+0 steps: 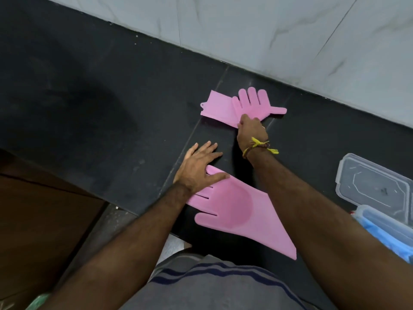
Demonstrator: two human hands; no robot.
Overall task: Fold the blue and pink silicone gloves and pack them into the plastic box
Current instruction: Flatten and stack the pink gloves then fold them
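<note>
The box [380, 222] with blue gloves [388, 238] is cut off at the right edge, beside its lid [371, 182]. Left hand [199, 168] lies flat, fingers spread, on the near glove [237, 211]; right hand [251, 130] pinches the folded far glove [232, 104] on the counter [111, 108]

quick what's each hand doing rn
Left hand: open, flat on the near pink glove.
Right hand: pinching the far pink glove.
</note>
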